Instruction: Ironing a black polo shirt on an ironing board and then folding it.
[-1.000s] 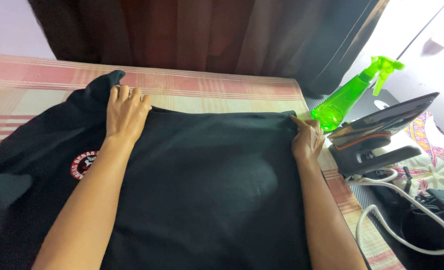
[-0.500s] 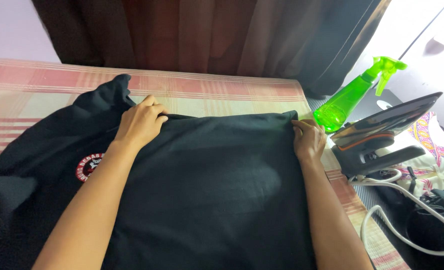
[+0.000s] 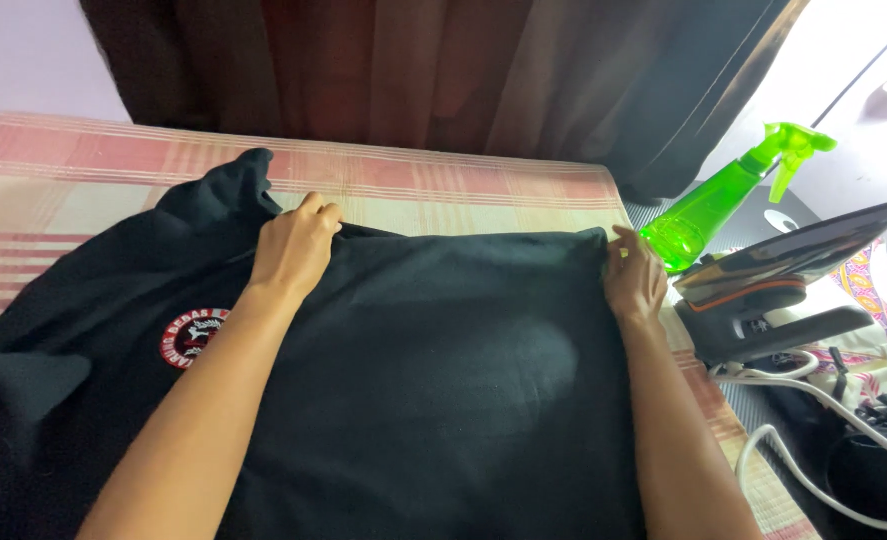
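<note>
A black shirt (image 3: pixel 434 390) with a round red and white badge (image 3: pixel 194 337) lies spread on a pink and cream checked cloth (image 3: pixel 444 185). My left hand (image 3: pixel 296 248) pinches the fabric at the shirt's far edge, near the collar area. My right hand (image 3: pixel 635 278) grips the shirt's far right corner. Both forearms stretch over the shirt.
An iron (image 3: pixel 779 285) stands on its heel to the right of the shirt, its white cord (image 3: pixel 814 440) trailing down. A green spray bottle (image 3: pixel 729 200) lies behind it. Dark curtains (image 3: pixel 464 70) hang at the back.
My left hand slid right along the far edge and went from lying flat to pinching the fabric. The right hand stayed on its corner.
</note>
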